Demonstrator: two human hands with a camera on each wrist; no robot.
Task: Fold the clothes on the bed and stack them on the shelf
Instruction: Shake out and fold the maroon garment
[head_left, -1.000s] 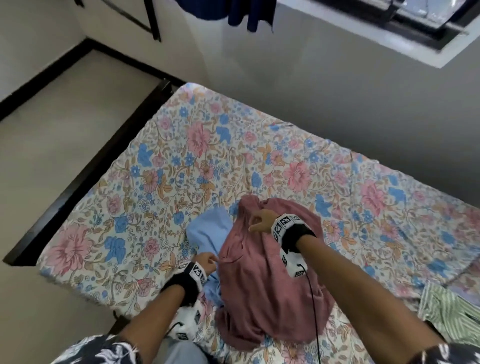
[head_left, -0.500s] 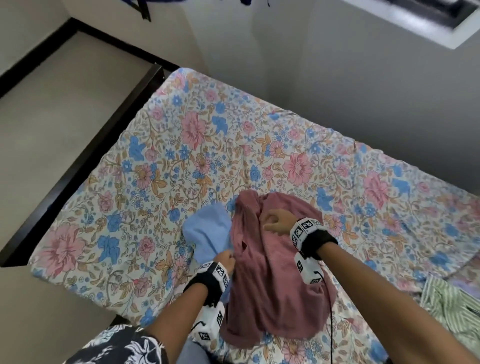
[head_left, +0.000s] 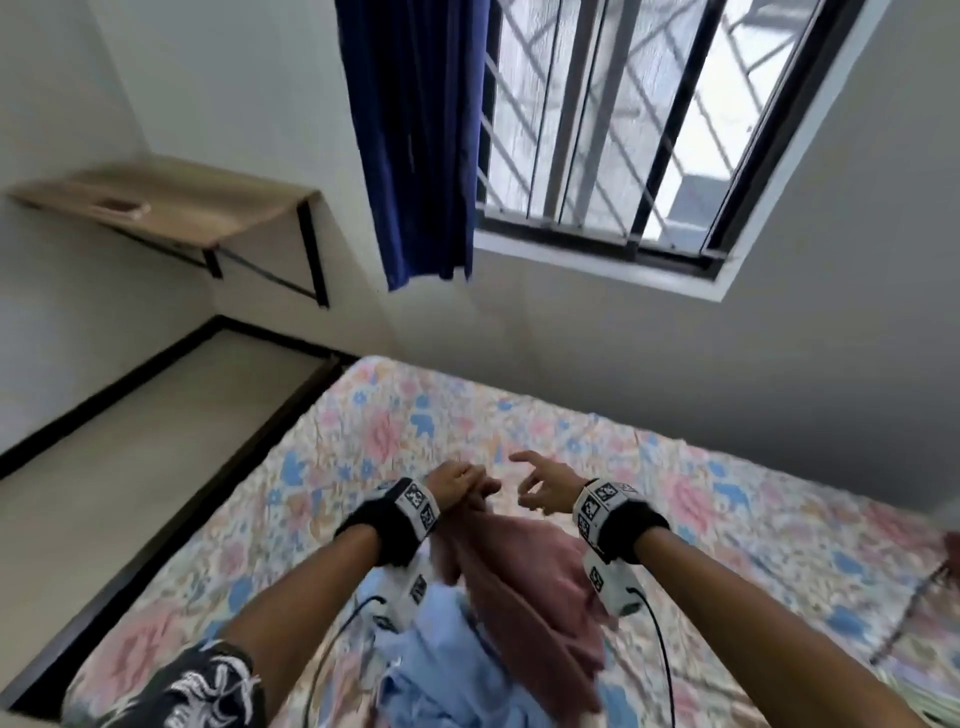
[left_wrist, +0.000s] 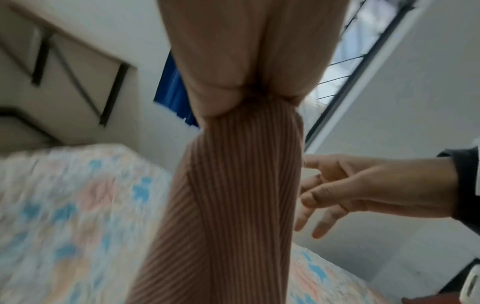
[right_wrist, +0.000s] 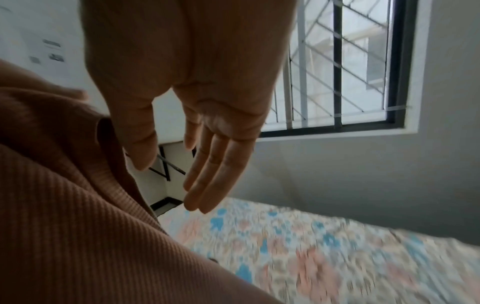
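My left hand (head_left: 462, 486) grips the top of a ribbed dusty-pink garment (head_left: 524, 587) and holds it up above the floral bed (head_left: 701, 499); the cloth hangs down from my fist (left_wrist: 233, 86) as a bunched column (left_wrist: 233, 195). My right hand (head_left: 540, 483) hovers just right of it with fingers spread and straight (right_wrist: 207, 174), holding nothing; the pink garment (right_wrist: 64, 216) fills the lower left of the right wrist view. A light blue garment (head_left: 441, 639) lies bunched under my left forearm. The wooden wall shelf (head_left: 171, 200) is at the far left.
A small flat object (head_left: 122, 207) lies on the shelf. A blue curtain (head_left: 415, 140) hangs by the barred window (head_left: 623, 119). The dark bed frame edge (head_left: 208, 514) borders the beige floor (head_left: 104, 467). A striped garment edge (head_left: 930, 712) shows at bottom right.
Both hands have risen off the bed. My left hand has lifted the pink garment up; my right hand has let go of it and opened. The head view has tilted up to the window and shelf.
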